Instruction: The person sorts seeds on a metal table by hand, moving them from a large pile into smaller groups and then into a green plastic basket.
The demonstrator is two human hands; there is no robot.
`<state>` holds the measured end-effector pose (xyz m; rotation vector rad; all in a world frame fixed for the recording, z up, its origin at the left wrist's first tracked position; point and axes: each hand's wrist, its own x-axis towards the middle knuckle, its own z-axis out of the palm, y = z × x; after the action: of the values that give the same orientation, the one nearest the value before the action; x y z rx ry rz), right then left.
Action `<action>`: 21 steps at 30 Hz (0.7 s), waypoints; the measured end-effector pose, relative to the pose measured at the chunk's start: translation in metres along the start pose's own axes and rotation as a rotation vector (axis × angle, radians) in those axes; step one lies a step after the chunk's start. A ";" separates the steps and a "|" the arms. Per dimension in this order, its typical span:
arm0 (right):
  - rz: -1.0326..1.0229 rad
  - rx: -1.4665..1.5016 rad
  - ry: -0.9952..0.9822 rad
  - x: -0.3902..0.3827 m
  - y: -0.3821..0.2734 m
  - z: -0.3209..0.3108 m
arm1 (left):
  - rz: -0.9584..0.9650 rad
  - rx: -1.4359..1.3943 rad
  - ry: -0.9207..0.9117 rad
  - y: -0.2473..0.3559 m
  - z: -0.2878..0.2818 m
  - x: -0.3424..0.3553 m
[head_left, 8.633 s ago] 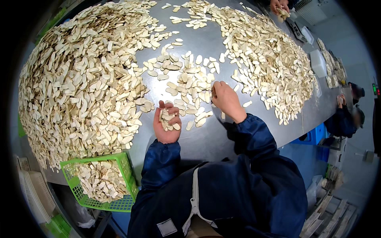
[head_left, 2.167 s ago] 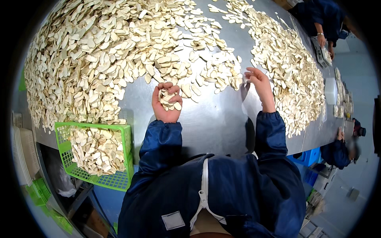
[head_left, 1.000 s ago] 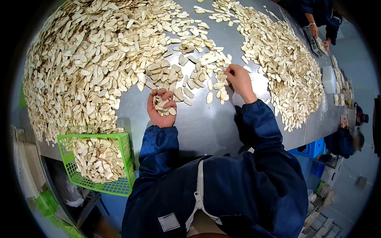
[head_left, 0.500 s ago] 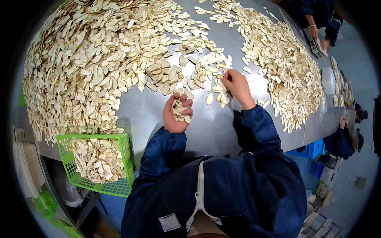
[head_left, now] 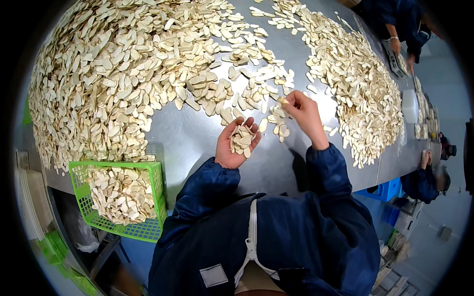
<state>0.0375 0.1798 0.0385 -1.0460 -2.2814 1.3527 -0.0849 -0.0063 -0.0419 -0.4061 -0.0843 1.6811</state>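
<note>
My left hand [head_left: 228,152] is turned palm up with its fingers curled round a small heap of pale dried slices [head_left: 242,140]. To its right, above the metal table, my right hand [head_left: 307,117] pinches a single yellowish slice [head_left: 283,100] between thumb and fingertips. Below that slice lies a short trail of loose slices [head_left: 279,126]. Beyond my hands, a broad mound of the same flat, oval slices [head_left: 113,79] covers the left of the table. A second long pile [head_left: 355,84] runs along the right side.
A green plastic basket [head_left: 159,182], partly filled with slices, sits tilted at the table's near left edge. At the right are a white block-like container [head_left: 409,106] and a blue crate [head_left: 390,187]. Co-workers in dark blue sleeves [head_left: 387,17] are at the far right.
My left hand has shifted right with its handful and opened up somewhat. My right hand has moved slightly right and nearer to me, and a pinched slice now shows in it.
</note>
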 end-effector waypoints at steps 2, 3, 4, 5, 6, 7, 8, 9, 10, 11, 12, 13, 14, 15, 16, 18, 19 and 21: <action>-0.054 -0.043 -0.076 -0.018 -0.042 0.005 | 0.024 0.013 0.087 -0.008 0.017 -0.002; -0.148 0.097 -0.167 -0.020 -0.046 0.006 | 0.031 0.021 0.129 -0.011 0.023 -0.002; -0.173 -0.005 -0.112 -0.014 -0.045 0.004 | 0.038 0.093 0.098 -0.011 0.022 -0.003; -0.197 -0.107 -0.054 -0.002 -0.040 0.000 | 0.022 0.070 0.099 -0.011 0.021 -0.002; -0.165 -0.205 0.053 0.015 -0.023 -0.005 | 0.007 0.048 0.099 -0.011 0.021 -0.001; -0.132 -0.303 0.162 0.034 -0.002 -0.009 | -0.009 0.026 0.099 -0.011 0.021 0.001; -0.174 -0.570 0.253 0.047 0.009 -0.007 | 0.001 0.030 0.092 -0.011 0.023 0.000; -0.233 -0.629 0.274 0.056 0.017 -0.002 | 0.008 0.029 0.083 -0.009 0.021 0.000; -0.281 -0.683 0.291 0.062 0.019 0.002 | 0.014 0.025 0.085 -0.009 0.020 0.000; -0.332 -0.737 0.307 0.066 0.021 0.004 | 0.020 0.022 0.087 -0.009 0.020 0.000; -0.363 -0.784 0.306 0.068 0.024 0.002 | 0.019 0.026 0.066 -0.009 0.019 0.003; -0.393 -0.809 0.313 0.068 0.023 0.006 | 0.022 0.013 0.070 -0.008 0.019 0.002; -0.403 -0.792 0.308 0.068 0.023 0.007 | 0.034 0.014 0.084 -0.008 0.020 0.002; -0.414 -0.775 0.302 0.066 0.022 0.006 | 0.045 0.016 0.099 -0.010 0.022 0.002; -0.397 -0.746 0.286 0.061 0.019 0.003 | 0.032 -0.014 0.082 -0.010 0.020 0.003; -0.305 -0.451 0.117 0.043 -0.004 0.006 | 0.028 -0.010 0.073 -0.010 0.019 0.001; -0.247 -0.298 -0.020 0.032 -0.021 0.009 | 0.023 -0.028 0.046 -0.009 0.019 -0.002; -0.118 -0.033 -0.305 0.011 -0.054 0.019 | 0.056 -0.029 0.056 -0.007 0.023 -0.008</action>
<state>-0.0043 0.1596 0.0733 -0.7420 -2.5436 1.5178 -0.0848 -0.0089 -0.0169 -0.4810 -0.0569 1.7241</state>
